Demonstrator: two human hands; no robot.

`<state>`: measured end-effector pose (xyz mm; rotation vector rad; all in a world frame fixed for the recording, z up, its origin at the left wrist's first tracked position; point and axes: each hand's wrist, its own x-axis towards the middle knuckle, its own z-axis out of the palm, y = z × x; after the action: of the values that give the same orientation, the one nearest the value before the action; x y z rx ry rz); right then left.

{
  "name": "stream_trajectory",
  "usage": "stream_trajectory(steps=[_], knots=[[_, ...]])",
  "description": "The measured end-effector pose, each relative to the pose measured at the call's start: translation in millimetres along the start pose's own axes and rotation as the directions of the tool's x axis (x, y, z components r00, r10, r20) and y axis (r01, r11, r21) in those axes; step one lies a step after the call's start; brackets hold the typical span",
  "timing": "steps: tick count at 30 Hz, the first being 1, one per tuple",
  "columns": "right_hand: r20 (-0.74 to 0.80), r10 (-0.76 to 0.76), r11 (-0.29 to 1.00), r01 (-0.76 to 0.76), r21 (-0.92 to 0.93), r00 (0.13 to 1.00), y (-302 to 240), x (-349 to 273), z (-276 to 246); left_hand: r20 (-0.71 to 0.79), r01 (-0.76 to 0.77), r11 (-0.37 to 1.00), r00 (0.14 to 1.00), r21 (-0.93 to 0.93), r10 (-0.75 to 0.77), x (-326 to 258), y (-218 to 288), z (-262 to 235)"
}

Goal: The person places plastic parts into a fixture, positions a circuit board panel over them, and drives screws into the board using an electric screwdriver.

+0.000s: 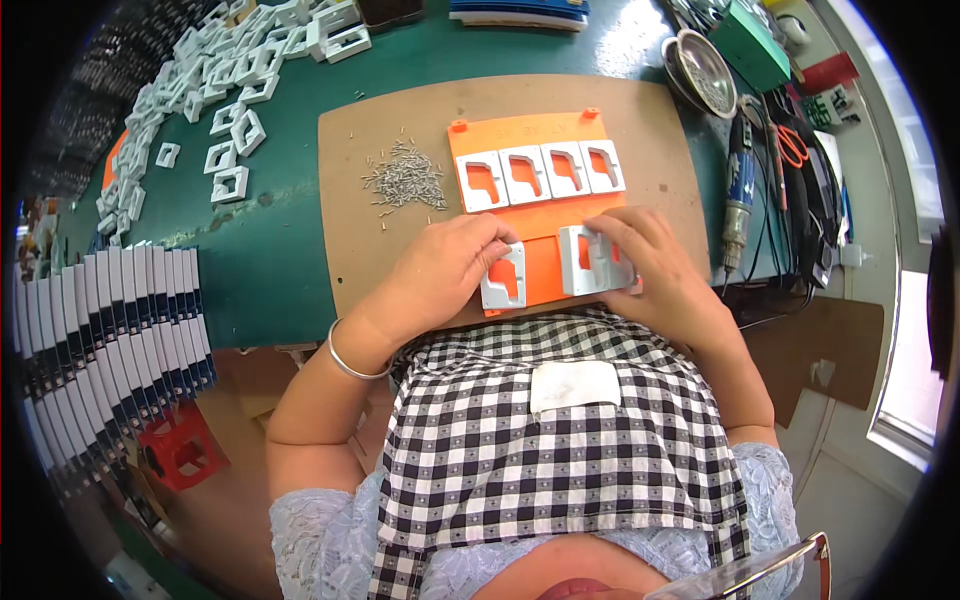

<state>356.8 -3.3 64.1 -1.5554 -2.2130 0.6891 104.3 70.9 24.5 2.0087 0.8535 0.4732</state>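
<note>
Covering most of the view, the green counter (280, 270) carries a brown board (350, 220), and on the board lies an orange jig plate (545, 215) with four white plastic frames (543, 172) seated in its upper row. Lower row: left hand (440, 275) presses fingertips on a white frame (505, 277) at the plate's near edge, grip pinching its top edge; right hand (650, 270) covers a second white frame (585, 258), fingers clamped over its right side. Frames look light, rigid, smooth moulded plastic with thin walls, likely slippery under a flat press; best taken by the outer rim, not across the open window. A heap of small metal pins (405, 180) lies just left of the plate, loose and easy to scatter. A large pile of white frames (220, 90) sits at far left, stacked dark-and-white cartons (110, 330) along the left edge, and a metal bowl (700, 70), a blue power tool (740, 195) and cables to the right. Nothing blocks the hands; the pins are the nearest hazard.
</note>
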Motion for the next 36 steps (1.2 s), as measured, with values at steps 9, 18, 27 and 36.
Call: stream_trajectory(steps=[9,18,27,36], knots=[[0.115,-0.106,0.983,0.122,-0.140,0.988,-13,11,18,-0.274,-0.063,0.979,0.955,0.194,0.116,-16,-4,22],[0.080,-0.152,0.974,0.163,-0.156,0.985,-3,10,16,-0.189,-0.088,0.859,0.959,0.504,0.209,-39,11,37],[0.093,-0.304,0.820,0.310,-0.481,0.948,12,0,45,-0.016,-0.107,0.743,0.988,0.660,0.156,-37,6,49],[0.099,-0.295,0.835,0.307,-0.457,0.950,16,-1,49,0.025,-0.153,0.738,0.983,0.657,0.182,-35,4,43]])
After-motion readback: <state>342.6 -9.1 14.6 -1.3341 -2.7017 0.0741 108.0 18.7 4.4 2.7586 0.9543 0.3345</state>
